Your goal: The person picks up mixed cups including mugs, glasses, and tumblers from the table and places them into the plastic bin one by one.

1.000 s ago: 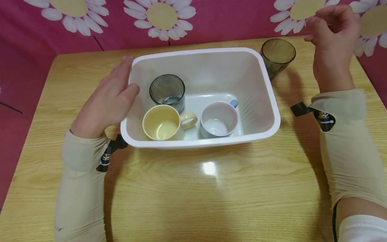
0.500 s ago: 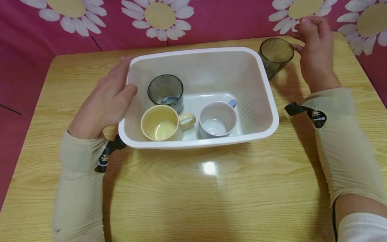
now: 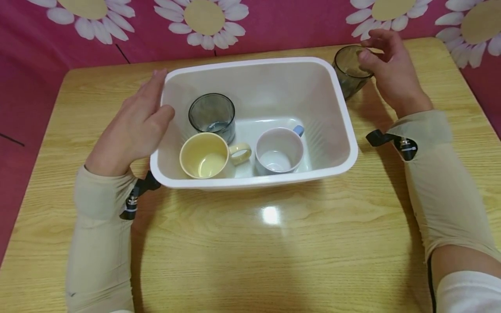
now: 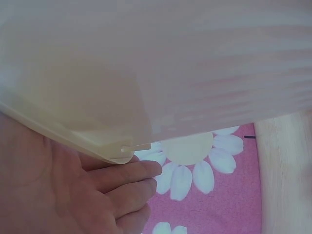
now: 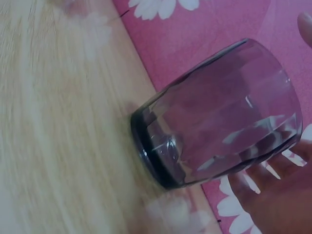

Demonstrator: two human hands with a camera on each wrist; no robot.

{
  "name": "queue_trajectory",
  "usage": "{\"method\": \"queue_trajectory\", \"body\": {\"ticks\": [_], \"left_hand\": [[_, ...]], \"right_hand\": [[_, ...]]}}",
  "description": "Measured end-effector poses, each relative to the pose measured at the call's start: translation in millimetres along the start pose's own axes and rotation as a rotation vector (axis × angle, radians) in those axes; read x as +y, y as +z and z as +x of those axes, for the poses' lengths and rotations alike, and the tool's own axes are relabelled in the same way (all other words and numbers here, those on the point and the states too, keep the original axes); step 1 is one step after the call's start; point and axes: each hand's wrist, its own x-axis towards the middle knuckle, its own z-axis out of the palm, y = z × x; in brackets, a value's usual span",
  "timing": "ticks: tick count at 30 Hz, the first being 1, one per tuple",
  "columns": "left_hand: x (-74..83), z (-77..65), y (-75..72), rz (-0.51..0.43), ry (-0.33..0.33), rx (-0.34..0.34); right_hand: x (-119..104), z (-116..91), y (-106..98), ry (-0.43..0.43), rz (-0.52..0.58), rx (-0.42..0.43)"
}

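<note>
A white plastic basin (image 3: pixel 252 184) stands mid-table. My left hand (image 3: pixel 127 124) lies along its left rim, fingers extended; the left wrist view shows that hand (image 4: pixel 92 190) against the outside of the basin wall (image 4: pixel 170 58). Behind the basin's right end, a smoky drinking glass (image 3: pixel 347 80) stands upright on the table. My right hand (image 3: pixel 399 82) is at its right side, thumb over the rim in the head view. In the right wrist view, the fingers lie along one side of the glass (image 5: pixel 219 112), and the thumb tip (image 5: pixel 306 29) stands apart from it.
Inside the basin are a dark glass (image 3: pixel 211 114), a yellow mug (image 3: pixel 203 156) and a pale mug with a blue handle (image 3: pixel 278 152). The wooden table (image 3: pixel 274 252) meets a pink flowered backdrop (image 3: pixel 282 26) at the back.
My right hand has come left and down from the table's back right corner to the standing glass. The left hand keeps its place at the basin's rim. The view has shifted slightly.
</note>
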Motion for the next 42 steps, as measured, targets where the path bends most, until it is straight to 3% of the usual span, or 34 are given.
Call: {"method": "queue_trajectory", "body": {"ticks": [7,14,21,28,37,42], "left_hand": [[-1.5,0.5,0.5,-0.004,0.004,0.006],[-3.0,0.2,0.6,-0.005,0.001,0.003],[-3.0,-0.2,0.4,-0.016,0.004,0.007],[-1.0,1.2,0.6,-0.020,0.015,0.016],[-1.4,1.6,0.9,-0.016,0.022,0.002],[-1.7,0.7,0.3,-0.013,0.016,-0.006]], "right_hand": [[5,1,-1,0.031,0.064,-0.062],[13,-1,-2,0.062,0.037,-0.106],[23,0,-4,0.070,0.140,-0.181],[29,1,-12,0.059,0.100,-0.266],[38,3,-7,-0.001,0.298,-0.270],[40,4,-7,-0.013,0.322,-0.295]]}}
